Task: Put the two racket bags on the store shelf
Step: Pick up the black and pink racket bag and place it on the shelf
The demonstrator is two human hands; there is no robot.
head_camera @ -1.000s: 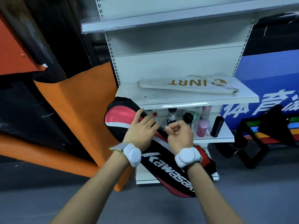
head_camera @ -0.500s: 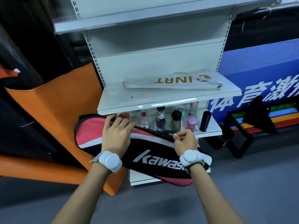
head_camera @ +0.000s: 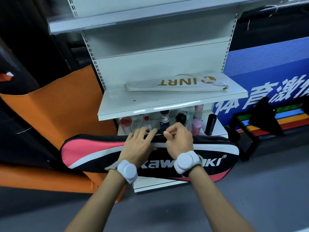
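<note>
A white store shelf carries the white racket bag along its back edge. The black-and-pink racket bag hangs level below the front edge, before the bottles. Lifted carelessly, it could catch that lip or topple bottles. The left hand hooks its fingers over the bag's top; the right hand pinches it, fingers curled.

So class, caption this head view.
Left hand and right hand hold black-pink racket bag below white metal shelf bearing white racket bag.
</note>
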